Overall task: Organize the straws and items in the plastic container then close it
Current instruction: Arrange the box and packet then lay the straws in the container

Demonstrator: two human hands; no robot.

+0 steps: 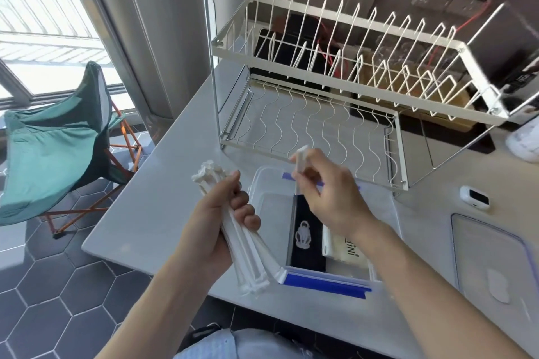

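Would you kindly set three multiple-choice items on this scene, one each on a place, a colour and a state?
1. Where does the lid lie?
A. on the counter, right of the container
B. on the dish rack
C. on the chair

2. What colour are the container's rim clips?
A. red
B. blue
C. green

3. What is the left hand doing?
A. resting flat on the counter
B. hanging free
C. gripping a bundle of wrapped straws

Answers: 1 A, the lid lies flat beside the open container. 2 B, blue strips show along both ends. 3 C, its fingers curl round the bundle; the right hand pinches a single straw.
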